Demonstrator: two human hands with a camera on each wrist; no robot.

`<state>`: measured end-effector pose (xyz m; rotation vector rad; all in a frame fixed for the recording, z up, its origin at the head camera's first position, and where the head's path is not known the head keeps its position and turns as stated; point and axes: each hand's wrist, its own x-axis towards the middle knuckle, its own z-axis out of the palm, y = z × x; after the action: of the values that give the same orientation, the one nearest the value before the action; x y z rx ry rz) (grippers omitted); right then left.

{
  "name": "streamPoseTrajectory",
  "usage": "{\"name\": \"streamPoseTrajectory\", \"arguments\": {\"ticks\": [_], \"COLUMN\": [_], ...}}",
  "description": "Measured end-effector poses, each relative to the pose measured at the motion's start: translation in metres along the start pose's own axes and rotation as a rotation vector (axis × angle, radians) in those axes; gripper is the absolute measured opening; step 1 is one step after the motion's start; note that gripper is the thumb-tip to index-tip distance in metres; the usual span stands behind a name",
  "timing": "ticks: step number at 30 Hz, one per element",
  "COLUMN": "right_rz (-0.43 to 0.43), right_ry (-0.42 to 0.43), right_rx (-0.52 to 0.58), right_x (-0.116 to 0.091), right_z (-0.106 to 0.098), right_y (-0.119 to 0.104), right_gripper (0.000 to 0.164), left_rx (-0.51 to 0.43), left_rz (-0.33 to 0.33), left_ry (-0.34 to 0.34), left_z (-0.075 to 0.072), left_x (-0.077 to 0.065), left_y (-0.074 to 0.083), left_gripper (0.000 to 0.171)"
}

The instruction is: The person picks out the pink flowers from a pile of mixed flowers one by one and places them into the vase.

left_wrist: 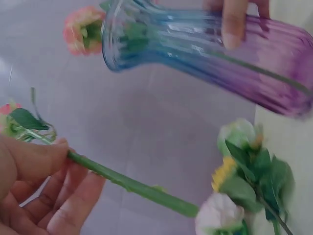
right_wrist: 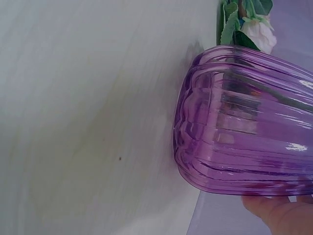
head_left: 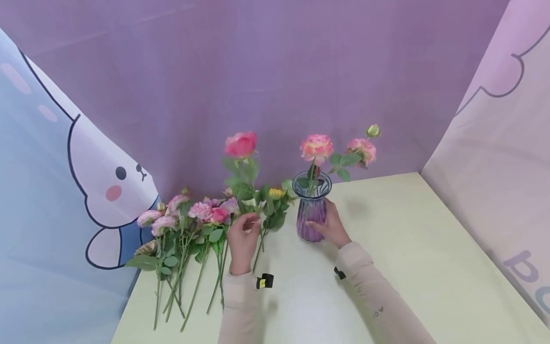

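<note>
Between the left fingers (left_wrist: 80,203) runs a stem (left_wrist: 132,183).

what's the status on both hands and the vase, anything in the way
Left hand pinching pink rose by stem. Right hand gripping vase, blooms already in it. Loose flowers left of vase, none over it.

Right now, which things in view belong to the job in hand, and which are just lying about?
In the job:
- ribbed glass vase, gripped by the right hand
- pink-and-yellow rose, standing in it
- pink rose, its stem pinched by the left hand

Lying about, possibly spares:
- yellow flower
- loose pale pink flowers
</note>
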<state>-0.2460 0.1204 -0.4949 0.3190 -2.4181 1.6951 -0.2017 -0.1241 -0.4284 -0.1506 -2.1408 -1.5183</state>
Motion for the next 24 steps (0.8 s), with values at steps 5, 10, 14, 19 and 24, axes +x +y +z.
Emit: {"name": "streamPoseTrajectory", "arguments": {"ticks": [5,10,14,19,24], "right_rz": [-0.001,-0.041,-0.075,-0.056,0.009], "right_ry": [0.010,0.026,0.045,0.039,0.011], "right_rx": [0.011,0.016,-0.004,-0.016,-0.006], "right_x": [0.001,0.001,0.001,0.002,0.002], "right_z": [0.004,0.006,0.007,0.005,0.003], "right_y": [0.012,0.013,0.013,0.012,0.011], "right_gripper": [0.094,0.094,0.093,0.093,0.094], "left_rx": [-0.085,-0.143,-0.158,-0.183,-0.246], "left_rz": [0.058,0.080,0.101,0.158,0.200], "left_ry": [-0.015,-0.051,-0.065,-0.055,-0.042], "left_z": [0.009,0.012,0.012,0.016,0.027], "left_x": [0.009,0.015,0.020,0.028,0.038], "left_y": [0.015,0.037,0.069,0.096,0.101], "left_gripper": [0.015,0.016,0.015,0.014,0.014]}}
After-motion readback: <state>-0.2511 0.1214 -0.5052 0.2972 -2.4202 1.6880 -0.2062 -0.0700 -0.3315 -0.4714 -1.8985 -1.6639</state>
